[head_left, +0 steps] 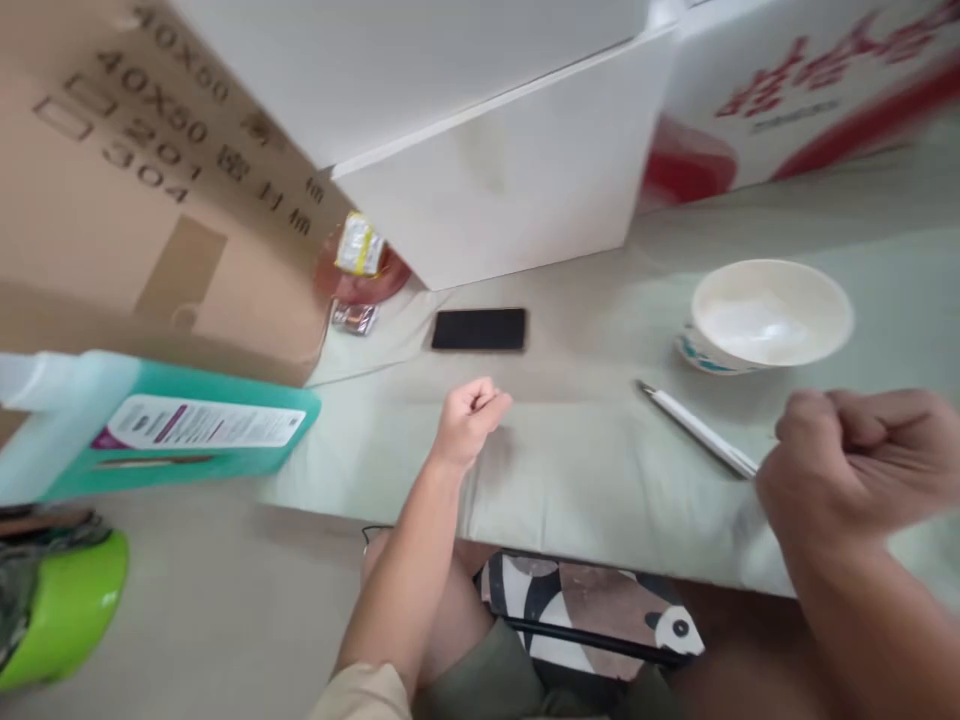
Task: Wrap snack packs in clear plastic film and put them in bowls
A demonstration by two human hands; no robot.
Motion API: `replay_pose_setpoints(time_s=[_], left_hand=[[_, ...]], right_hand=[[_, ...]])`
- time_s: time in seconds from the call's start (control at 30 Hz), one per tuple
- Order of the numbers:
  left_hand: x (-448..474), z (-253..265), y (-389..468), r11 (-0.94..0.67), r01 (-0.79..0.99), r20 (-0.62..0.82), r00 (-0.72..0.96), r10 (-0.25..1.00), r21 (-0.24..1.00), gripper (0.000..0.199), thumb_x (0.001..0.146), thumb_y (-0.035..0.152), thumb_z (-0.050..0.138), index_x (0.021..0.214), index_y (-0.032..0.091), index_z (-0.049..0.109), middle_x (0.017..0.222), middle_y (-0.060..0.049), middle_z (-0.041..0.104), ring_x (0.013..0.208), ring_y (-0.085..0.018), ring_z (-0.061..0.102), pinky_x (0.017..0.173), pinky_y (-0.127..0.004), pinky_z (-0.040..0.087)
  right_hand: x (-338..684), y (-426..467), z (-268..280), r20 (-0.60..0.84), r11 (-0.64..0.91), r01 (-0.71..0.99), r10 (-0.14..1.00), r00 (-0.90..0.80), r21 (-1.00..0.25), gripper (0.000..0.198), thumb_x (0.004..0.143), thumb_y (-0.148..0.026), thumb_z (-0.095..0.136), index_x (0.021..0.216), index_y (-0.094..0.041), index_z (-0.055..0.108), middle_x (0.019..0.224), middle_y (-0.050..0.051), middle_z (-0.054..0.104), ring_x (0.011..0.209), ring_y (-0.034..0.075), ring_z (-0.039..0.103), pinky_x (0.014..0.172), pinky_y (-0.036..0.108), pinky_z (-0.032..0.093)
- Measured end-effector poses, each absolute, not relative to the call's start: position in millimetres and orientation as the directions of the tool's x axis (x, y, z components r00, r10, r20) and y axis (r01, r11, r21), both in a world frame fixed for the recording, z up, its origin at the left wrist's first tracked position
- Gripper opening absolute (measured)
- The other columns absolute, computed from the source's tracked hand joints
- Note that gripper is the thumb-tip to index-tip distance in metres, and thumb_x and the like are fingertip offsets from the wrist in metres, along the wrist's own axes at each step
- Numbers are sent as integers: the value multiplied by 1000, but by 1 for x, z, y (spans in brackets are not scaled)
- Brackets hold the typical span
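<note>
Left hand is curled into a loose fist, fingers pressed together, and rests on the table near the middle of its front half; it holds nothing that shows. Just beyond it, toward the back edge, a black phone lies flat, apart from the knuckles. Right hand is also balled into a fist, raised above the table's front right part and blurred, so whether it grips anything inside cannot be told. A white pen lies slanted on the cloth with its near end right beside that fist; touching or not is unclear. Behind the pen, toward the back right, stands a white bowl, upright.

Along the back edge sits a white box, with a red-and-white box to its right. At the back left corner a cardboard box leans in, and small packets lie between it and the white box. A teal bottle juts over the left edge. A patterned cushion lies below the front edge.
</note>
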State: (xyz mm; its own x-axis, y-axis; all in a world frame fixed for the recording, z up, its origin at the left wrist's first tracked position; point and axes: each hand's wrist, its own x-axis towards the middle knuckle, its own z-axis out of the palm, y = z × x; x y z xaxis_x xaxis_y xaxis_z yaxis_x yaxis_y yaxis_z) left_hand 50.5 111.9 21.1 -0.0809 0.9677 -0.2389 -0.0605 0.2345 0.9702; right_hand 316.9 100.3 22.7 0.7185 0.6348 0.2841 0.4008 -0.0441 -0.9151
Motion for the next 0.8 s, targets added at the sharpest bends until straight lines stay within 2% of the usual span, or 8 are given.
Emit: replay_pose_setpoints(time_s=[0.13,0.33,0.47,0.5,0.57,0.7,0.77,0.8], left_hand=[[6,12,120,258,-302,-303,-114,946,918,53,67,24,74,54,21,23,49,10,20,44,-3,19,46,-20,13],[-57,14,113,340,-672,-517,-74,853,658,48,66,20,67,54,22,21,47,11,15,40,-3,13,41,-19,7],[-81,12,115,309,-822,-562,-16,827,479,47,71,19,58,55,23,14,48,10,9,41,-5,8,39,-20,8],[-84,13,116,310,-837,-560,5,828,451,47,71,19,57,55,23,13,48,10,8,41,-5,8,39,-21,8],[-88,16,118,313,-854,-545,42,837,414,48,71,19,57,55,23,12,48,10,7,42,-5,8,40,-21,7],[-95,18,116,298,-868,-500,67,863,398,52,66,20,65,57,22,13,50,10,7,43,-5,8,41,-21,8],[-100,16,113,284,-855,-477,50,877,434,55,64,23,68,57,22,14,50,10,8,44,-5,8,42,-22,7],[-102,15,112,283,-843,-467,42,883,458,56,63,24,70,56,22,14,49,11,9,44,-5,7,42,-22,6]], right_hand=[[261,98,22,446,179,525,779,441,-832,44,70,-27,64,51,-25,24,47,-4,24,45,15,23,49,35,22],[150,147,39,445,352,620,895,-5,-701,42,76,-29,60,55,-25,24,47,-5,28,45,13,25,46,30,24],[54,205,63,346,484,588,875,-339,-648,13,78,-33,57,73,-28,46,53,-6,37,48,15,35,53,30,35],[29,222,69,335,513,589,857,-392,-624,8,78,-29,58,84,-28,53,57,-6,43,52,16,42,59,31,40],[-20,257,80,332,590,592,804,-493,-549,21,81,-22,60,101,-24,59,81,1,56,74,19,55,75,35,47],[-98,330,87,257,692,618,717,-648,-372,53,68,-14,76,118,-24,63,132,9,55,115,28,54,97,47,46],[-119,361,81,119,724,612,671,-732,-320,40,66,-18,79,105,-19,68,133,8,57,127,33,50,100,51,44],[-126,374,75,60,724,617,662,-747,-308,24,74,-26,73,94,-14,69,126,7,60,131,33,49,99,50,43]])
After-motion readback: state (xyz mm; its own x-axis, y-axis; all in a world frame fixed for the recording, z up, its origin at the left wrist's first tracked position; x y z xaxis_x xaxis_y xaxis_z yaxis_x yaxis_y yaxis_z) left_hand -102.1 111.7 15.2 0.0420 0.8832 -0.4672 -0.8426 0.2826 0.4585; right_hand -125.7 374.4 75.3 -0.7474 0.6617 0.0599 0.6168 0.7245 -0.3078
